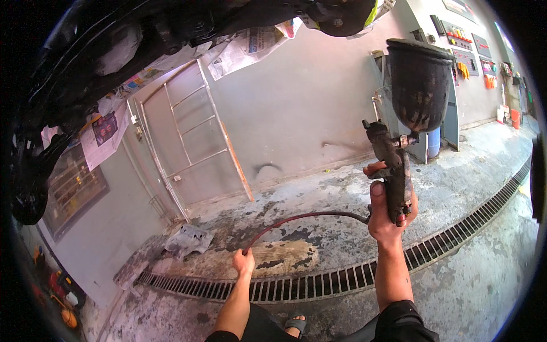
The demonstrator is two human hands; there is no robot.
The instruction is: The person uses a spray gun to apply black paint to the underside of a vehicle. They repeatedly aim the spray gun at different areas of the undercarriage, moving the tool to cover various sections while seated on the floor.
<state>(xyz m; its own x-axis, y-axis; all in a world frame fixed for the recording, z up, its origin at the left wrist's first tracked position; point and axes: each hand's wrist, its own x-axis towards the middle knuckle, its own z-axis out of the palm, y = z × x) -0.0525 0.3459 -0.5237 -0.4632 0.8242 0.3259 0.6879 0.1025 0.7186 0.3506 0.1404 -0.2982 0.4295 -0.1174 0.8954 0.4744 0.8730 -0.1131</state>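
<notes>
My right hand [386, 218] is closed round the handle of a dirty, dark spray gun [392, 154], held upright at the right. On top of the gun sits a large black cup [420, 85] with pale smears near its bottom. A dark red air hose [302, 216] arches from the gun's lower end across to the left. My left hand [243, 262], lower and left of centre, is closed on that hose. Overhead at the upper left hangs the black underside of a vehicle [85, 97], with newspaper sheets [105, 134] tucked along its edge.
A metal ladder frame [196, 122] leans on the grey wall. A long drain grate [319, 286] curves across the stained concrete floor. A grey cabinet [450, 114] and a blue cylinder [434, 142] stand behind the gun. Tool boards [458, 40] hang at the far right, above an orange bucket [515, 118].
</notes>
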